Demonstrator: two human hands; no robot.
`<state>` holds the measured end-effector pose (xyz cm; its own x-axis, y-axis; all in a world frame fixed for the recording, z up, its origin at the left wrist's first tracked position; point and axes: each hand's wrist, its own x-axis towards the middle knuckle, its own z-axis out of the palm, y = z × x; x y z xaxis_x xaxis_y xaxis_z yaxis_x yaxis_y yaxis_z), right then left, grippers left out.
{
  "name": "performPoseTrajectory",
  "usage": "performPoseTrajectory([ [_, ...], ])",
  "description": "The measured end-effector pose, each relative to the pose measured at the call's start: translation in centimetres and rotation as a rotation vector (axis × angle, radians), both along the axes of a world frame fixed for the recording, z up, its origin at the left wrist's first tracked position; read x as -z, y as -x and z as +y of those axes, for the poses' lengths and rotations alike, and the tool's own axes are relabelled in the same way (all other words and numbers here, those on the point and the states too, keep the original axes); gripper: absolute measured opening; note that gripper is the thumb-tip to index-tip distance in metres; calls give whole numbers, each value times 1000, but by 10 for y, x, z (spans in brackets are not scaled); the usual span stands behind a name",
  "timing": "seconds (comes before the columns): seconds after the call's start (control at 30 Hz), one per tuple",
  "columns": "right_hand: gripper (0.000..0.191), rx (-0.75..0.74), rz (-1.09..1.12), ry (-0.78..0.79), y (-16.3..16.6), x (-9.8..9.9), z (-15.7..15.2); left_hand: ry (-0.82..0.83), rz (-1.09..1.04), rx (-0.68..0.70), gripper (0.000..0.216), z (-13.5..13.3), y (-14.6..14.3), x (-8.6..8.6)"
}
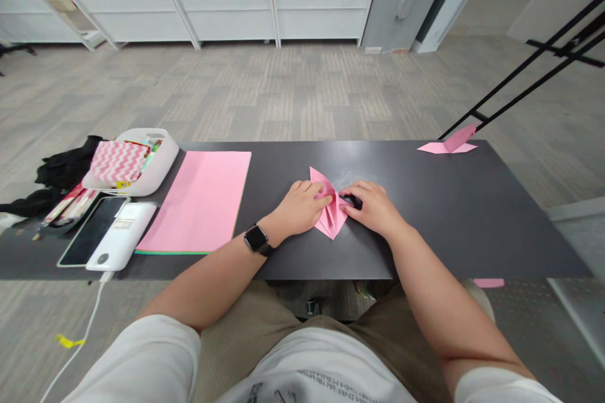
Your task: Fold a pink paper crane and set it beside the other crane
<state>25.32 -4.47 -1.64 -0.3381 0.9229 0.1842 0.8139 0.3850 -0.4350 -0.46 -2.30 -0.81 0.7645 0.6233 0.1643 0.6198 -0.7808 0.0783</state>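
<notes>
As two bare hands work at the middle of a dark tabletop [472,214], a folded pink paper [333,224] lies between them near the wearer's edge, its long axis running slantwise from just past 11 o'clock to just past 5. One sharp tip points away toward 11 o'clock; the opposite point faces the wearer, and creases fan out between the two. The left hand [302,204], a black watch [256,239] at its wrist, comes in from 8 o'clock, its grip pinching the paper's left flap. From 4 o'clock, the right hand [373,208] brings thumb and forefinger to the right edge, its grip pinching there with a dark gap behind the fingertips. At 9 o'clock rests a pink paper stack [196,201], with a white basket [163,164] beyond at 10. Well apart at 2 o'clock stands a second folded pink piece [447,146], its raised flap leaning toward 2.
</notes>
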Motion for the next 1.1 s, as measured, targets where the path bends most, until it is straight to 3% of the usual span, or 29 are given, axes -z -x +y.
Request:
performPoseTrajectory([
  [0.33, 26, -23, 16, -11, 0, 2, 0, 56, -105, -41, 34, -1, -1, 5],
  [0.7, 24, -53, -7, -36, 5, -1, 1, 225, -431, -134, 21, -1, 8, 0],
  [0.8, 24, -67, 1, -42, 6, -2, 1, 205, -432, -175, 25, -3, 5, 0],
  [0.97, 18, 4, 19, -66, 11, -1, 2, 148, -360, -102, 40, -3, 4, 6],
  [1.1, 30, -13, 32, -55, 12, 2, 2, 157, -384, -69, 47, -5, 7, 7],
])
